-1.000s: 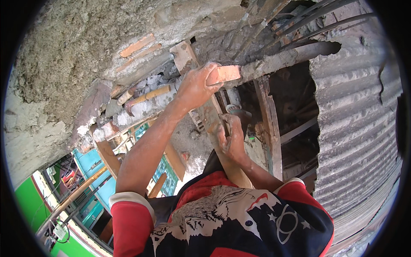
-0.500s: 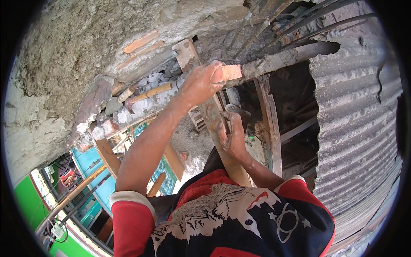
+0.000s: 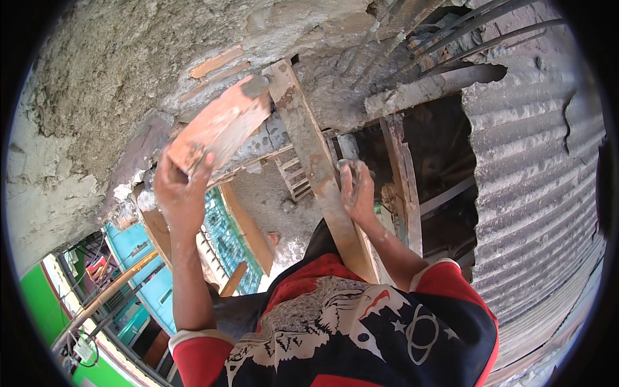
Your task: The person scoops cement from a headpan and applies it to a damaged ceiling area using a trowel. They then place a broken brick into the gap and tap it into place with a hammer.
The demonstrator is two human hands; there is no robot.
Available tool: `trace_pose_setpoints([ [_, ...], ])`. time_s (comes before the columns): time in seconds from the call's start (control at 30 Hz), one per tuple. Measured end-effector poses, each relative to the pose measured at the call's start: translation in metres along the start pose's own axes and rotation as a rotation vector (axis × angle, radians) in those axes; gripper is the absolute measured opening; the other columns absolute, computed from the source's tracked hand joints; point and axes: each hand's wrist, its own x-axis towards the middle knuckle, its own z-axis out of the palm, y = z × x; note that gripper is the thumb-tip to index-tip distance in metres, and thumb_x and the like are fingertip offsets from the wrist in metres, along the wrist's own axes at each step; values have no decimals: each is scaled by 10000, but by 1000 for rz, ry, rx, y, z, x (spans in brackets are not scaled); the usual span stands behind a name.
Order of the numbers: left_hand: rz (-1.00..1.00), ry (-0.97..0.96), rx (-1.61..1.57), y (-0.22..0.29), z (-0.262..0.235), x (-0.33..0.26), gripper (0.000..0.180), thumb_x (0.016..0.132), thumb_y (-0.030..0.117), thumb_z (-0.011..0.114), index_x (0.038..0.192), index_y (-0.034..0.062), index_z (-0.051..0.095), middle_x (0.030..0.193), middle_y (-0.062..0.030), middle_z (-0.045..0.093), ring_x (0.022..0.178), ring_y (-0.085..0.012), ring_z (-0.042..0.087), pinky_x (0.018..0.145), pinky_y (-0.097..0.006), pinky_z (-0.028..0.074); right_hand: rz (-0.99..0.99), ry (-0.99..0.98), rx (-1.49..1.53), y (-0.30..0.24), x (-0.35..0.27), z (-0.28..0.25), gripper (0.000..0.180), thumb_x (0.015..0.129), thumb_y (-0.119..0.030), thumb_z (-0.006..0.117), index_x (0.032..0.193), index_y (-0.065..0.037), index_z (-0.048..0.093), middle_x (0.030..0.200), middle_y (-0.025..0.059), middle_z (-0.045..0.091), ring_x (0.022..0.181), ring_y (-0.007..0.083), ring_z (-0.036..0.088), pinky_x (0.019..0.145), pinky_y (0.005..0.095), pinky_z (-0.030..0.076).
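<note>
My left hand [image 3: 180, 190] is closed around the lower end of an orange brick [image 3: 222, 126], with the thumb on its face. The brick is tilted up to the right, and a grey mortar patch covers its upper end. To the right, my right hand [image 3: 358, 193] has curled fingers by the edge of a long, mortar-stained wooden plank [image 3: 316, 164]. Whatever is inside those fingers is hidden. A rounded grey thing shows partly behind them. The plank slopes from the wall down toward my body.
A rough plastered wall [image 3: 129, 71] with exposed bricks runs across the top. Steel bars [image 3: 477, 29] jut out at upper right, above a mortar-covered beam [image 3: 438, 89]. Corrugated sheeting [image 3: 535, 193] fills the right side, beside a dark opening with wooden posts [image 3: 406, 180].
My left hand has carried the brick left and nearer, turning its broad face into view. The brick and hand now cover the hammer on the ledge. My right hand has shifted slightly.
</note>
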Motion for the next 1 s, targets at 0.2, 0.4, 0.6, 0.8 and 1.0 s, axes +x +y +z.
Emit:
trace_pose_setpoints([
  [0.2,-251,198,22,-52,-72,-78,321,878,48,725,1148,-60,589,999,-65,662,897,-104,609,828,-268,499,-154,88,-42,-24,81,9,147,910,-57,646,1010,47,618,829,211,597,769,364,604,666,419,468],
  [0.4,-388,291,171,-104,-105,-170,225,875,74,723,1054,-23,627,921,-31,654,824,-86,571,754,-258,474,-700,-267,-158,-112,83,110,222,889,-42,615,1104,10,628,1038,165,635,869,317,655,786,419,538],
  [0.6,-526,312,53,-123,-86,-222,177,857,108,744,876,-2,606,813,-7,618,748,-85,515,686,-271,454,-775,-612,-852,-54,102,261,302,915,-101,522,1187,-18,623,1175,154,659,975,345,684,798,526,542],
  [0.8,-595,385,22,-161,-84,-267,211,848,132,760,831,22,581,712,39,518,651,-64,419,567,-256,375,-558,-1078,-690,-106,128,249,261,921,-176,553,1087,4,641,951,200,692,897,361,686,742,506,543],
  [1.0,-613,326,-2,-172,-73,-260,258,833,145,778,791,47,543,686,49,483,643,-53,405,561,-244,352,-417,-1282,-561,-150,125,170,441,994,-376,511,1062,43,634,969,253,673,885,413,661,796,498,522],
])
